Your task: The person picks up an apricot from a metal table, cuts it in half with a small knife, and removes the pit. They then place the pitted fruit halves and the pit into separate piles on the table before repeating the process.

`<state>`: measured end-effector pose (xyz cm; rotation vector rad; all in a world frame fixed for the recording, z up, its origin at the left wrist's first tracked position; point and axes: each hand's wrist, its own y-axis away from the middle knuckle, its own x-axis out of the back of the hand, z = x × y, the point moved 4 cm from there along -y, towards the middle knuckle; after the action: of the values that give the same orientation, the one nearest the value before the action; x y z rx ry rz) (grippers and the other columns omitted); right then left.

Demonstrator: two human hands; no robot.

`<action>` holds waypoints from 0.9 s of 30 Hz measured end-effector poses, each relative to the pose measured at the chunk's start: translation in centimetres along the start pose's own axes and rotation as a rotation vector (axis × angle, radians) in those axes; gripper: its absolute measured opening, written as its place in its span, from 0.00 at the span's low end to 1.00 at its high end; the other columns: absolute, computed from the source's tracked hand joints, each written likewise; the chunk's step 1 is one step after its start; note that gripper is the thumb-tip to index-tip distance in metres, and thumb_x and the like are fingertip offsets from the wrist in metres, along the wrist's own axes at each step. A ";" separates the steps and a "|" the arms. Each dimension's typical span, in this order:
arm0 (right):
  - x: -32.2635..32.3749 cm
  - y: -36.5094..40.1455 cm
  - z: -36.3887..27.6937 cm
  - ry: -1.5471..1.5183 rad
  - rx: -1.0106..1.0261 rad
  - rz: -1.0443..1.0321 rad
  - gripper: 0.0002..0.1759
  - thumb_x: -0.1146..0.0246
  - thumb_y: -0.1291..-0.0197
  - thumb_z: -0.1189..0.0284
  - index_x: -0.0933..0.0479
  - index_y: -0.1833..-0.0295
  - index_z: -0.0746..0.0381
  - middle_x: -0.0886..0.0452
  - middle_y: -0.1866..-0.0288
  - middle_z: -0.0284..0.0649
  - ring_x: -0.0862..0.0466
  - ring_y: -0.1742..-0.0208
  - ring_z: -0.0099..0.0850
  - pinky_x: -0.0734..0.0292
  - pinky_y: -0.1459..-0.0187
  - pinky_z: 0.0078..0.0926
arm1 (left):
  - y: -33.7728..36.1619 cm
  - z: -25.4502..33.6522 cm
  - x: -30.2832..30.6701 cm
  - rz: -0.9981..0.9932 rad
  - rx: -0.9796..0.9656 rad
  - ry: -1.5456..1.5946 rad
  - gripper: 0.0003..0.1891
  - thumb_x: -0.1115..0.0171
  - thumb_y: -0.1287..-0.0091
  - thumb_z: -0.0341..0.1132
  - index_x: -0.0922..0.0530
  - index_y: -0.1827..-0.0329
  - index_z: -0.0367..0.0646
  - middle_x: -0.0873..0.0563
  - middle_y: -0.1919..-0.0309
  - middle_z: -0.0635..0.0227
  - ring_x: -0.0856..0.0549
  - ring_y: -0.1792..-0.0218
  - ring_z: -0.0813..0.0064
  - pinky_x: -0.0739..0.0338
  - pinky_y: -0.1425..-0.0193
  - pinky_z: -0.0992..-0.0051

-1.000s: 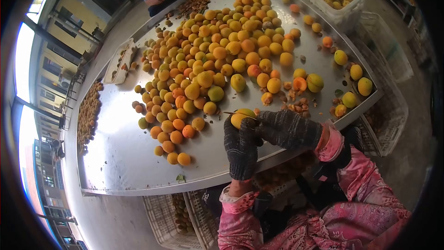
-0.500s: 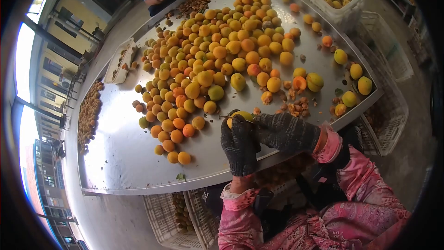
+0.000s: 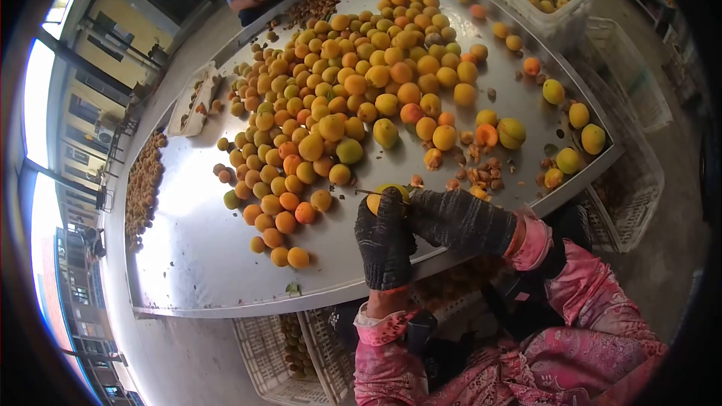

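Both my hands wear dark grey knitted gloves and meet at the near edge of the metal table. My left hand (image 3: 385,244) is closed round a yellow apricot (image 3: 384,199). Against that fruit my right hand (image 3: 462,219) is closed, fingers together. A thin dark blade (image 3: 366,192), apparently of a small knife, sticks out left of the apricot; its handle is hidden, seemingly in my right hand. Just beyond my hands lies a small heap of brown pits and fruit bits (image 3: 480,173), beside a halved orange apricot (image 3: 486,134).
A large pile of apricots (image 3: 331,98) covers the middle of the metal table (image 3: 203,263). Pits (image 3: 147,188) lie along its left edge. A white crate of apricots (image 3: 553,19) stands at the far right, more crates (image 3: 282,383) below. Across the table is another person's arm (image 3: 248,0).
My hands, with the apricot, have shifted very slightly left and down. A little more of the blade shows at the fruit's left side. The pile looks the same.
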<state>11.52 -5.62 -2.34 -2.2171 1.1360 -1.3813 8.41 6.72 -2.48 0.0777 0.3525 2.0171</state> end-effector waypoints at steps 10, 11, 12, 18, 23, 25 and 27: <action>1.5 -0.4 -1.0 -1.394 -1.007 -0.264 0.16 0.45 0.37 0.74 0.28 0.44 0.63 0.25 0.65 0.32 0.28 0.70 0.16 0.30 0.69 0.14 | 0.9 1.3 0.9 -0.217 -0.166 -0.087 0.14 0.49 0.33 0.39 0.26 0.58 0.35 0.22 0.71 0.62 0.21 0.76 0.73 0.29 0.77 0.77; 1.5 -0.5 -1.0 -1.323 -1.031 -0.282 0.16 0.45 0.37 0.73 0.28 0.44 0.63 0.25 0.64 0.32 0.28 0.70 0.16 0.30 0.69 0.14 | 0.7 0.9 0.8 -0.214 -0.166 -0.087 0.14 0.49 0.33 0.39 0.26 0.58 0.35 0.22 0.71 0.62 0.21 0.76 0.73 0.29 0.77 0.77; 1.0 -0.3 -0.8 -1.324 -1.032 -0.284 0.16 0.45 0.37 0.73 0.28 0.44 0.63 0.25 0.64 0.32 0.28 0.70 0.16 0.30 0.69 0.14 | 0.4 0.2 0.7 -0.165 -0.205 -0.098 0.11 0.48 0.35 0.35 0.26 0.56 0.35 0.21 0.68 0.59 0.21 0.72 0.68 0.27 0.72 0.73; 0.1 -0.1 0.1 -0.929 -0.657 -0.238 0.16 0.44 0.36 0.71 0.29 0.44 0.61 0.26 0.68 0.33 0.28 0.71 0.16 0.31 0.71 0.15 | -0.3 -1.2 0.6 -0.082 -0.205 0.008 0.13 0.47 0.34 0.37 0.28 0.53 0.37 0.21 0.69 0.63 0.25 0.75 0.73 0.31 0.73 0.76; 1.7 -1.0 -1.4 -1.393 -0.969 -0.277 0.17 0.44 0.36 0.69 0.30 0.43 0.60 0.27 0.70 0.32 0.29 0.71 0.15 0.32 0.72 0.15 | 0.8 0.4 0.4 -0.185 -0.106 0.099 0.15 0.49 0.33 0.40 0.27 0.54 0.36 0.21 0.66 0.62 0.21 0.68 0.69 0.26 0.65 0.71; 0.9 -0.8 -1.4 -1.298 -0.941 -0.224 0.16 0.44 0.36 0.69 0.30 0.43 0.60 0.27 0.70 0.32 0.29 0.72 0.15 0.32 0.73 0.14 | 0.4 0.9 0.1 -0.159 -0.291 -0.102 0.20 0.52 0.31 0.47 0.27 0.57 0.36 0.22 0.67 0.67 0.23 0.72 0.74 0.27 0.72 0.74; 0.1 -0.3 -0.7 -1.205 -0.908 -0.167 0.16 0.44 0.36 0.69 0.30 0.43 0.60 0.26 0.70 0.31 0.30 0.74 0.15 0.33 0.73 0.14 | 0.2 0.6 0.1 -0.128 -0.172 -0.064 0.19 0.52 0.31 0.47 0.27 0.57 0.36 0.21 0.68 0.67 0.22 0.73 0.74 0.27 0.72 0.74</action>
<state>11.12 -5.34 -1.76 -2.9205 1.1084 0.7178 8.36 6.85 -1.92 0.0119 0.1388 1.9057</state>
